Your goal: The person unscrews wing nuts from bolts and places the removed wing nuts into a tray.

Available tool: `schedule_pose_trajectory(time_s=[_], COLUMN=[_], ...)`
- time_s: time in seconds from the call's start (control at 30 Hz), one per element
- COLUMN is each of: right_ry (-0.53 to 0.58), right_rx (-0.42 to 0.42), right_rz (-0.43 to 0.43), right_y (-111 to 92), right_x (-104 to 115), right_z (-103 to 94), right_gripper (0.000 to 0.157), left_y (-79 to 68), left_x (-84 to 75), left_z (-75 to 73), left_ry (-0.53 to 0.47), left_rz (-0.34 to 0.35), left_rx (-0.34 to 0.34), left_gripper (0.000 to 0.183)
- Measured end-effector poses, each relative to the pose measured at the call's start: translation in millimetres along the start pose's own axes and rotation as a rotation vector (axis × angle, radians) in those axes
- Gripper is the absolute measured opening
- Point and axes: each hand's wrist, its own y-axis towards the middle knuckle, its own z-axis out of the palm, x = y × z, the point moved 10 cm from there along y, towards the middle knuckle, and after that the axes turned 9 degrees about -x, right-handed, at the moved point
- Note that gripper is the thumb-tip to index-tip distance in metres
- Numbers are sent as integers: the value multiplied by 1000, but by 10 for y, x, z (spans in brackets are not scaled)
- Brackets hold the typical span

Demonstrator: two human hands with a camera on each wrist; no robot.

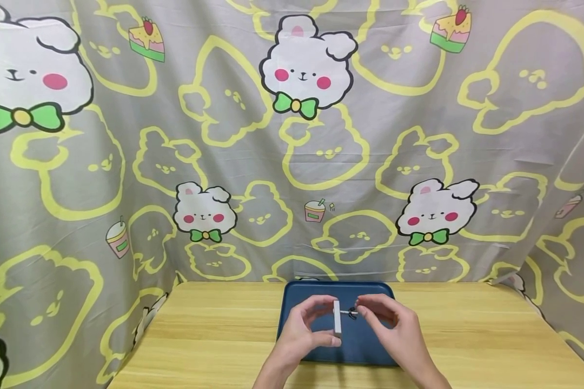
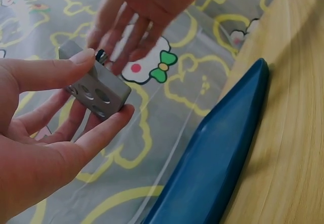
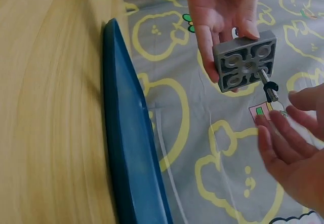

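My left hand (image 1: 304, 327) holds a small grey square plate (image 3: 243, 62) by its edges, between thumb and fingers. Round holes show on one face in the left wrist view, and ribbed recesses on the other in the right wrist view. A threaded bolt (image 3: 264, 76) sticks out of the ribbed face towards my right hand (image 1: 394, 324). On the bolt sits a black wing nut (image 3: 271, 87), near its free end. Slightly spread, the right fingers and thumb hover around that end, with a gap to the nut in the right wrist view.
Below both hands lies a dark blue tray (image 1: 360, 348) with a raised rim, on a light wooden table (image 1: 199, 335). A grey curtain (image 1: 321, 173) with cartoon bears hangs along the table's back edge and sides.
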Motion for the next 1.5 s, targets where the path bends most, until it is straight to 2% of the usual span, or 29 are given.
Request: schedule_pose_trajectory(time_s=[0.13,0.23,0.37,0.5,0.67,1.0,1.23,1.37,1.5], right_ry=[53,115,165,222,297,316,293,233,134], right_rx=[7,17,48,122,189,239,217,195,164], right_rz=[266,388,503,595,672,645,607,518,369], right_y=[-29,-50,-79,-121,-162,-167,-145,-114,-75], right_x=[-254,-365,-464,-525,-549,-513,-477,-417,-299], right_z=[30,60,101,164,192,212,197,168,136], right_gripper=[20,24,32,42,43,39,35,32,22], left_y=[-16,-21,-24,-26,-23,-28,-26,-19,-16], left_x=[-15,-29,-41,-45,-43,-32,-27,-9,9], left_z=[3,19,53,80,103,117,107,92,75], left_ry=[31,35,41,59,69,76,77,55,31], left_rz=[4,11,28,42,50,47,45,25,0], left_rx=[-16,-9,12,29,39,47,43,38,33], left_gripper=[62,62,62,63,64,64,63,62,60])
